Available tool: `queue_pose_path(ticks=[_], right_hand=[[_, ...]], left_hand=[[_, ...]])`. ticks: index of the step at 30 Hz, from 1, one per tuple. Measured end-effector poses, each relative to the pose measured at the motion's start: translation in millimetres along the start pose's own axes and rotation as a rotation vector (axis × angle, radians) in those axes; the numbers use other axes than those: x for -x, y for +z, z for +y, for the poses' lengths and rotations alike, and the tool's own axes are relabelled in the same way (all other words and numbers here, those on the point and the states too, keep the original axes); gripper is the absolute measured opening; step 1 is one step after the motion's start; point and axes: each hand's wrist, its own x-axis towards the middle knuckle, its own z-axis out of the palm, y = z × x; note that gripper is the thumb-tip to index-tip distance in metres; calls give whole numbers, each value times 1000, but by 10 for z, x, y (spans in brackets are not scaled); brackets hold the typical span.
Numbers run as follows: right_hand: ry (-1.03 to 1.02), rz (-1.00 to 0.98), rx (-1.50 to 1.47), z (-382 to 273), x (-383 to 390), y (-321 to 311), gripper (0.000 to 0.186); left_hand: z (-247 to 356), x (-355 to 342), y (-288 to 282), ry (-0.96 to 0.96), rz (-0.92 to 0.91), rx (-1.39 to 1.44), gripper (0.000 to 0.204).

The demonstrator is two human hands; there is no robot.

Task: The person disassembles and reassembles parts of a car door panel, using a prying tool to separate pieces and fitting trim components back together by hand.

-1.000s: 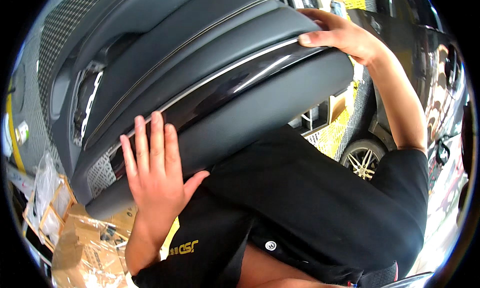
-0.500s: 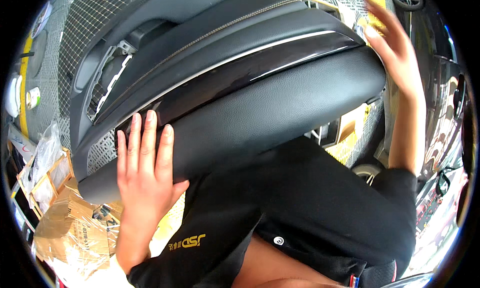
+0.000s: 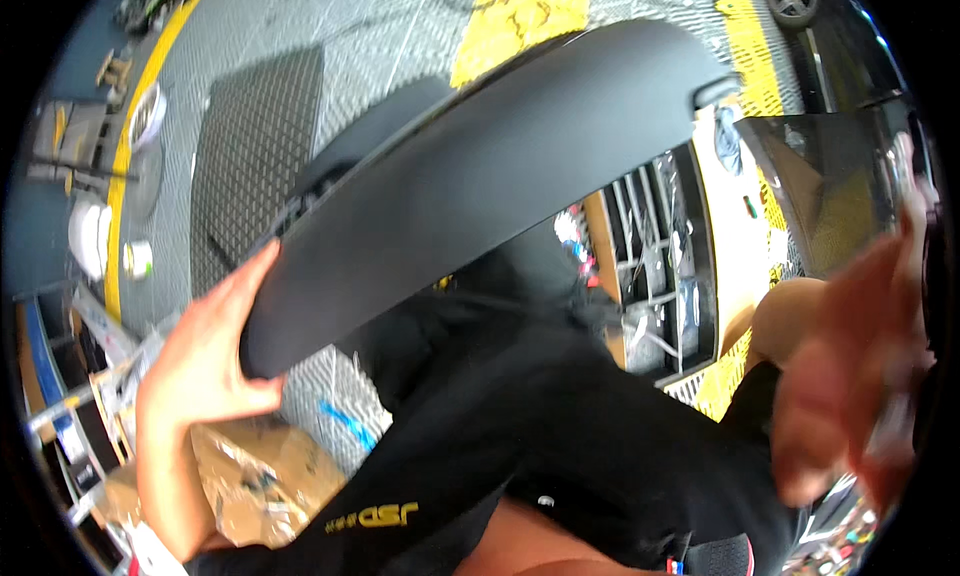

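Observation:
A large black car door panel [image 3: 480, 186] is tilted in front of me, its smooth, rounded long edge toward me. My left hand [image 3: 205, 351] grips its lower left end, thumb and fingers wrapped about the corner. Behind that edge, most of the panel's trimmed face is hidden. A small fitting [image 3: 712, 93] sticks out at the panel's upper right end. My right hand [image 3: 850, 376] is raised close at the far right, apart from the panel. Motion blur smears its fingers, and I cannot tell if it holds anything.
Below the panel's right part stands a compartmented organiser [image 3: 655, 266] with loose items. A plastic-wrapped cardboard box [image 3: 260, 481] lies at the lower left. On the floor beyond is a dark quilted mat [image 3: 255, 156]. A black car [image 3: 850, 66] stands at the right.
The panel has tipped, so its trimmed face has turned from view. My left hand has gone from lying flat on it to gripping its end. My right hand has moved down and closer.

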Motion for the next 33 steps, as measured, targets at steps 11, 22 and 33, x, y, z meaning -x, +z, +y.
queue_pose_path(ticks=[11, 22, 33], right_hand=[[686, 163, -1307, 2407, 899, 2995, 62], [687, 51, -1649, 2915, 129, 3801, 40], [830, 65, -1681, 3351, 413, 4798, 35]], left_hand=[[-529, -657, -404, -98, -104, 268, 120], [-1171, -1222, -605, -296, -71, 573, 121], [-1921, -1960, -794, -359, -35, 696, 129]])
